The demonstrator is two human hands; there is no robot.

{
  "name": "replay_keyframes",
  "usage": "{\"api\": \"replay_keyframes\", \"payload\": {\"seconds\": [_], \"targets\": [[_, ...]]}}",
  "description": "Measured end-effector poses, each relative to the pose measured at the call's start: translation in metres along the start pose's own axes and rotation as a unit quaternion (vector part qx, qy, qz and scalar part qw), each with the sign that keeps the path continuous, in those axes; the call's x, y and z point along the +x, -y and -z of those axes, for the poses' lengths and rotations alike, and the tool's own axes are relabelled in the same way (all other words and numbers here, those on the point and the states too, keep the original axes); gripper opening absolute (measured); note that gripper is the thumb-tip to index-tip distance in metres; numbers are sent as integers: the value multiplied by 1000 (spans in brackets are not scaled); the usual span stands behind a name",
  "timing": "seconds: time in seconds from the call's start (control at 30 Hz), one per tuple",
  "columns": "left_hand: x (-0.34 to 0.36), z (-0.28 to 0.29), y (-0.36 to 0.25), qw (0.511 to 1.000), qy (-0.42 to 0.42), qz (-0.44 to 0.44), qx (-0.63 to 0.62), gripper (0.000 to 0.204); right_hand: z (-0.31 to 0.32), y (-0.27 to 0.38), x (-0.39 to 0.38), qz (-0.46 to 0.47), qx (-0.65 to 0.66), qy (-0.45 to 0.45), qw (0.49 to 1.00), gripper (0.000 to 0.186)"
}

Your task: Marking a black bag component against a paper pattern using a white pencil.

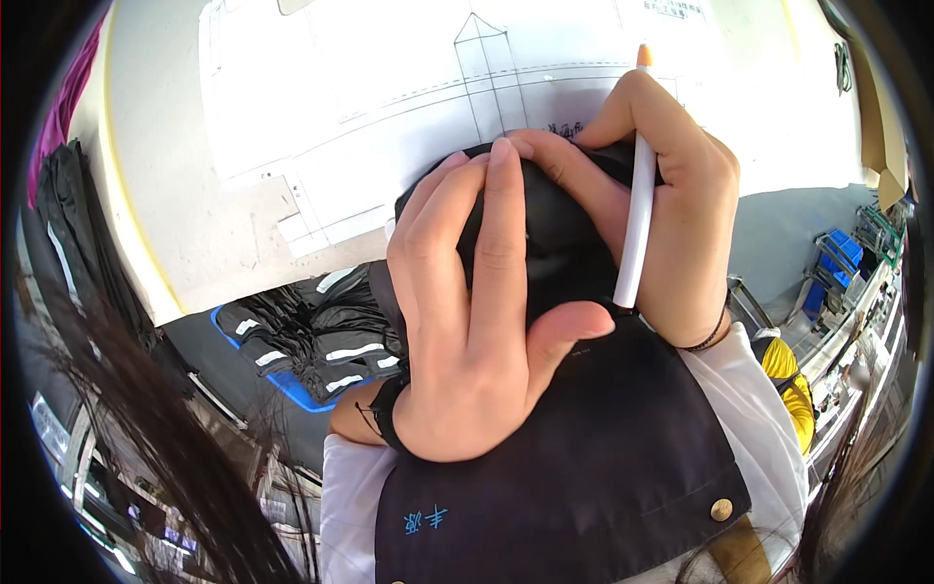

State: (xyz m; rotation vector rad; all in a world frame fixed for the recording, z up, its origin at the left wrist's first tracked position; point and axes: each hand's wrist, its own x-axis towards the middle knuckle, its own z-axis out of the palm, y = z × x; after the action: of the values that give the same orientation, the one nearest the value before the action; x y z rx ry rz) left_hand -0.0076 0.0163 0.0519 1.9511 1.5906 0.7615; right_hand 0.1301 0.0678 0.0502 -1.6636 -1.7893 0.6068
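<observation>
My left hand (pixel 462 282) lies over a piece of black fabric (pixel 559 248), its fingers stretched forward and its thumb out to the side. Nothing shows in its grasp. My right hand (pixel 686 175) is bent round a white pen (pixel 637 200) with an orange end, which slants down along the palm. One right finger reaches across the fabric's far edge, close to the left fingertips. Just beyond both hands, a large white paper (pixel 389 88) carries ruled lines and a pointed strip shape. Part of the fabric is hidden under the hands.
The paper lies on a pale table (pixel 175 195) with a yellow edge. Below it, a blue bin (pixel 292 389) holds folded black garments with white strips. Dark garments (pixel 73 243) hang at the left. I wear a black apron (pixel 555 467). Blue crates (pixel 837 258) stand far right.
</observation>
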Motion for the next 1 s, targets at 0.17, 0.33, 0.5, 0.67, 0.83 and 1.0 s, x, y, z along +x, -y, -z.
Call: {"api": "replay_keyframes", "payload": {"seconds": [0.17,0.33,0.5,0.67,0.83,1.0], "targets": [[-5,-14,15,984,-8,-103,146,76,2,0,-1,-2,1,4,1000,31],[-1,-24,21,967,-70,-151,191,73,1,-5,-3,7,-2,-38,999,24],[-3,-24,13,969,-30,-128,209,74,3,-12,-6,8,7,-59,998,26],[-6,-29,10,968,-37,-101,228,63,4,-9,-9,4,-32,-60,998,26],[0,-32,12,959,-85,-102,252,63,6,-16,-10,-1,18,-60,998,23],[0,-31,13,957,-72,-108,260,63,7,-16,-9,-3,24,-50,998,23]]}}
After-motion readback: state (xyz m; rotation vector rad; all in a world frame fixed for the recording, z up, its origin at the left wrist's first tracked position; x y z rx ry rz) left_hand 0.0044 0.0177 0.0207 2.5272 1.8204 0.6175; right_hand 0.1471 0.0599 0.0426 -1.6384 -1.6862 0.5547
